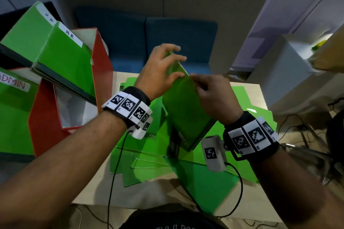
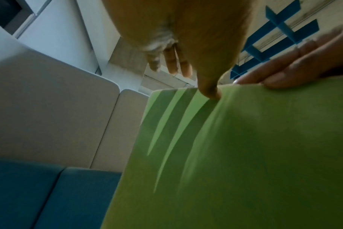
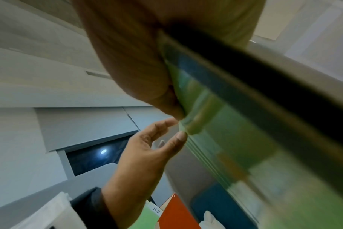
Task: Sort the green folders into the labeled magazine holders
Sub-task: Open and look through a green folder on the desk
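Note:
A stack of green folders (image 1: 186, 113) stands on edge on the table, tilted away from me. My left hand (image 1: 175, 65) holds its top left corner, thumb on the near face and fingers over the top. In the left wrist view the thumb (image 2: 209, 93) presses on the fanned folder edges (image 2: 176, 124). My right hand (image 1: 197, 82) pinches the top edge of the front folder. Left of me, a red magazine holder (image 1: 46, 117) carries green folders labelled H-R (image 1: 65, 57). A green face labelled ADMIN (image 1: 13, 113) is at the far left.
Several loose green folders (image 1: 145, 163) lie spread over the pale table (image 1: 96, 188) around the stack. A blue sofa (image 1: 167, 39) stands beyond the table and a white cabinet (image 1: 279, 72) to the right. Black cables (image 1: 115, 173) run from both wrist units.

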Tool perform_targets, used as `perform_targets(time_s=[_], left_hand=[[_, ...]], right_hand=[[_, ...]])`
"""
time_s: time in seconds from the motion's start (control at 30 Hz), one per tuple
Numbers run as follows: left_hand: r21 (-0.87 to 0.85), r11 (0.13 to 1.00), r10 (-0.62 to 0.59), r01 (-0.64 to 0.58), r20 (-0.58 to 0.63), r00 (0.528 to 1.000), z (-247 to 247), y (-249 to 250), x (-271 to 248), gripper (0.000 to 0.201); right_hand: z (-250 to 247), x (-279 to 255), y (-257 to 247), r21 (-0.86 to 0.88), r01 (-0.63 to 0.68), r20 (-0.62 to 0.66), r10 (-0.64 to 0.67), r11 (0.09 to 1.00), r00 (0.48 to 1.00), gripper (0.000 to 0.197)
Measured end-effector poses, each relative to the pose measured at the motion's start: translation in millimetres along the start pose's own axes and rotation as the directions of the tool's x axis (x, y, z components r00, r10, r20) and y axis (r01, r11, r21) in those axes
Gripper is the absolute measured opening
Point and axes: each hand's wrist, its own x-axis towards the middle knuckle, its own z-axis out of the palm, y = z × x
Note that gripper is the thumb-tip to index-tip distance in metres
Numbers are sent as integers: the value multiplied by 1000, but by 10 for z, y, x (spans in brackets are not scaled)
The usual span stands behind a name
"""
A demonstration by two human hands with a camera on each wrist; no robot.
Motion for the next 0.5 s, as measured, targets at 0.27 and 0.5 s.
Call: perform_targets(time_s=[0.27, 0.5], left_hand=[[-11, 868, -490, 496, 135, 861, 160, -221, -478, 67], [-51, 646, -748, 761, 153, 645, 122, -503, -901, 73]], right_hand=[[-254, 45, 135, 157, 42, -294, 6, 987, 956, 34], [-315, -17, 576, 405, -20, -462, 223, 914, 858, 37]])
